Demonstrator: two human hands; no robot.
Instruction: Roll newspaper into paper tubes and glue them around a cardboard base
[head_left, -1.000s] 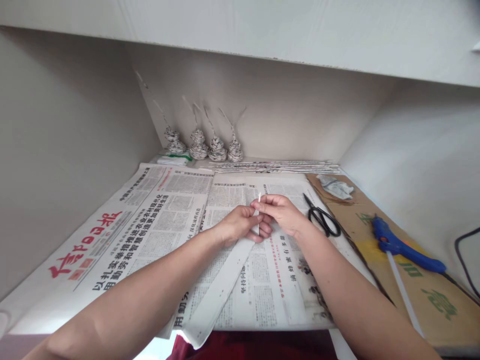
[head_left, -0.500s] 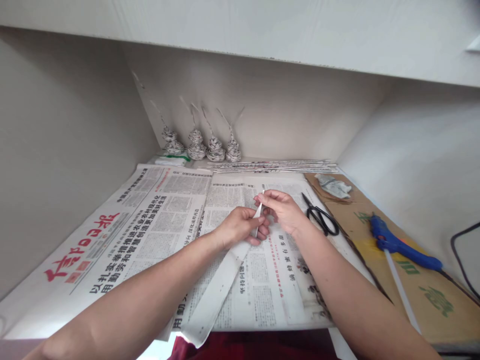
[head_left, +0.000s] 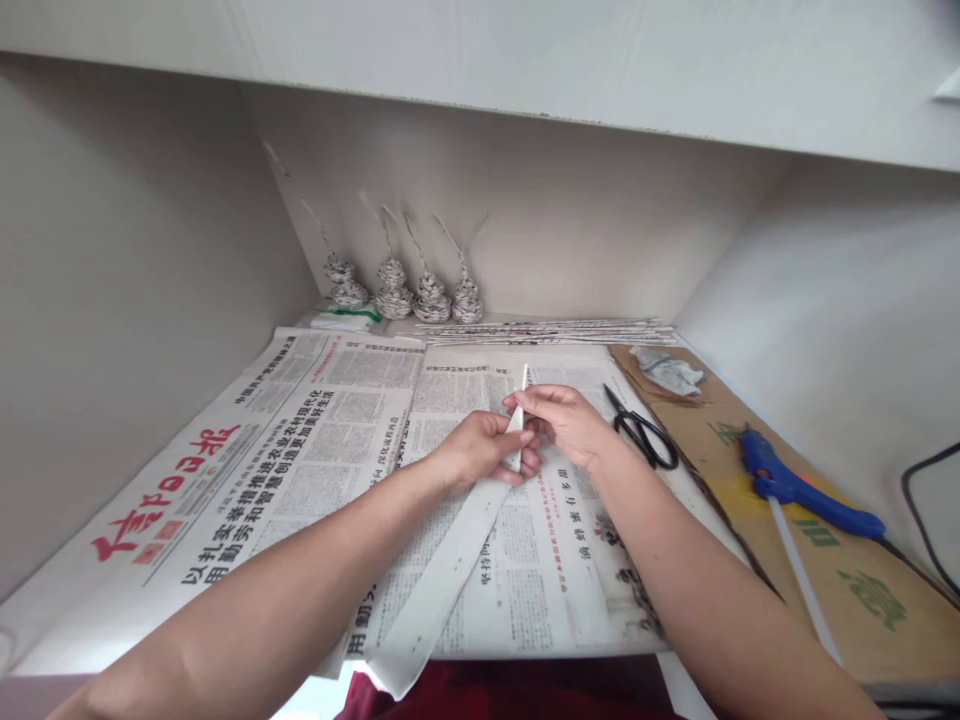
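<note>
Head view: my left hand (head_left: pixel 480 452) pinches strip (head_left: pixel 429 592) between thumb and fingers. My right hand (head_left: pixel 564 425), just beside it, pinches strip's narrow end in fingertips. Thin tip pokes up beyond both hands; wide part slants from under my left hand back toward me, across newspaper (head_left: pixel 300 470), reaching past its near edge. Scissors (head_left: pixel 624 415) near my right wrist, on its right side.

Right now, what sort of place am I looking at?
Probably a little craft corner: there are black scissors, a blue glue gun and four woven, gourd-like shapes along the back.
</note>
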